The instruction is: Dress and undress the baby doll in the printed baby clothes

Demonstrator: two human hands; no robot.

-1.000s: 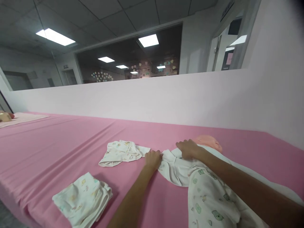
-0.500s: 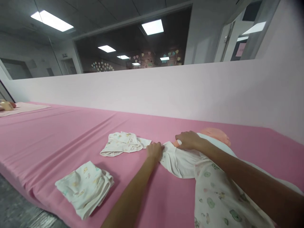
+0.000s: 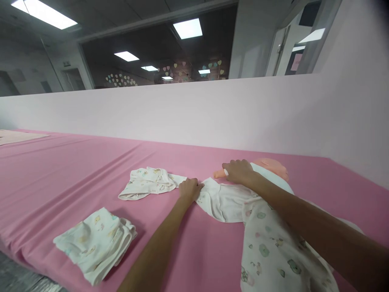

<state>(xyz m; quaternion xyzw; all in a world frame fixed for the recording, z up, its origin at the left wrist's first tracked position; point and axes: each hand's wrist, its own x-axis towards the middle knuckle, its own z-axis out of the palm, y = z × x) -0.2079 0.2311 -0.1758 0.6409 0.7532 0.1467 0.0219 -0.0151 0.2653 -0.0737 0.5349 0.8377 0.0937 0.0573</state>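
Observation:
A baby doll lies on its back at the right, its head (image 3: 272, 166) toward the wall, dressed in a white printed garment (image 3: 267, 247). My left hand (image 3: 189, 189) is closed on the end of the garment's white sleeve (image 3: 217, 200), holding it stretched to the left. My right hand (image 3: 238, 170) is wrapped round the doll's arm (image 3: 218, 174), whose pink end sticks out past my fingers.
The pink sheet (image 3: 75, 170) covers a long table against a low pale wall (image 3: 182, 113). A crumpled white garment (image 3: 146, 182) lies just left of my left hand. A folded printed cloth (image 3: 95, 241) lies near the front edge. A pale pad (image 3: 15, 136) shows far left.
The doll's pink arm now shows beyond my right hand, out past the sleeve. The view has shifted a little to the right and down; both hands keep their grips.

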